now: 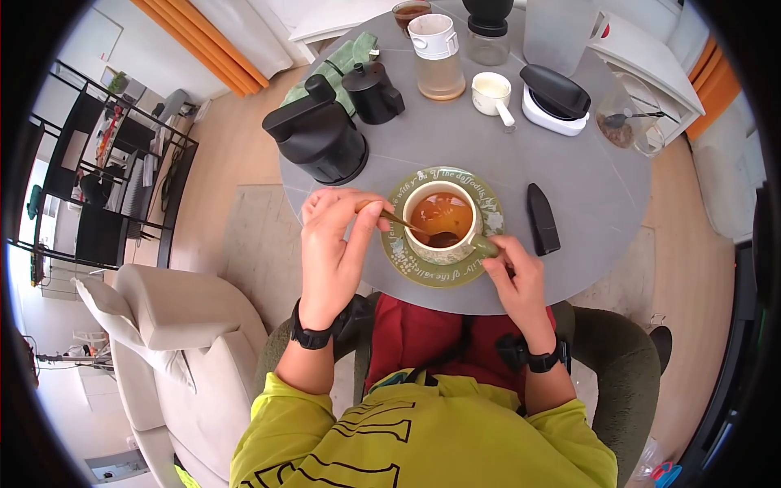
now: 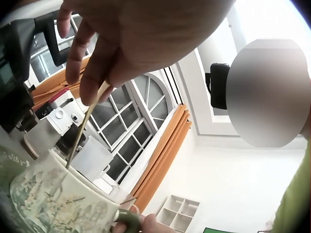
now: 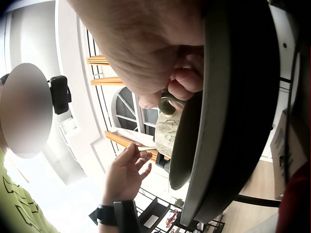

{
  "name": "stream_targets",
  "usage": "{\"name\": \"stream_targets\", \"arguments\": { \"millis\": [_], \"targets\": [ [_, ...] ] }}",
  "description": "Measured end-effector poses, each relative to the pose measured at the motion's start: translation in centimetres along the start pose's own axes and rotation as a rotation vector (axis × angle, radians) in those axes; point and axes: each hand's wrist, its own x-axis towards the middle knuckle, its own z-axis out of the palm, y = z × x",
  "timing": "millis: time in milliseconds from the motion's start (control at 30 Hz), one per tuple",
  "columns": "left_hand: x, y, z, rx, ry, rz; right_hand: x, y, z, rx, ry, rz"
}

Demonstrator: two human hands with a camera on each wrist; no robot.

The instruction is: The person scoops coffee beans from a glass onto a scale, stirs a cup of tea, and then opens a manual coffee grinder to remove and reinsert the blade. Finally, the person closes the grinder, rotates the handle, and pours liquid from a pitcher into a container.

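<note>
A floral cup of amber liquid stands on a green saucer with lettering round its rim. My left hand pinches the spoon near its top, and the spoon's bowl lies in the liquid. In the left wrist view, thumb and fingers of the left hand meet on the thin golden handle above the cup. With its fingers, my right hand grips the cup's green handle. The right wrist view shows the right hand at that handle.
A black pitcher and a small black pot stand back left. Behind the cup are a glass container, a small white cup and a black-and-white device. A black object lies right of the saucer.
</note>
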Motion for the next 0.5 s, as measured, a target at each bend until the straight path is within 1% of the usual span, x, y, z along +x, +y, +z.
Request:
{"name": "stream_targets", "arguments": {
  "millis": [33, 133, 267, 333, 367, 433, 500],
  "targets": [
    [0.0, -0.2, 0.4, -0.074, -0.015, -0.040, 0.0, 0.0, 0.0, 0.000, -0.002, -0.002],
    [0.0, -0.3, 1.4, -0.157, -0.002, -0.086, 0.0, -0.1, 0.0, 0.003, -0.006, 0.012],
    [0.4, -0.6, 2.0, -0.122, 0.052, -0.038, 0.0, -0.1, 0.0, -0.005, -0.002, 0.001],
    [0.6, -0.1, 1.7, 0.018, 0.069, 0.056, 0.0, -0.1, 0.0, -0.002, 0.000, 0.003],
    [0.6, -0.1, 1.5, 0.018, 0.069, 0.055, 0.0, -0.2, 0.0, -0.002, -0.001, 0.004],
    [0.5, -0.1, 1.2, 0.165, 0.124, 0.135, 0.0, -0.2, 0.1, 0.002, 0.008, -0.001],
    [0.3, 0.1, 0.7, 0.211, 0.120, 0.138, 0.0, -0.2, 0.1, -0.002, 0.009, -0.002]
  ]
}}
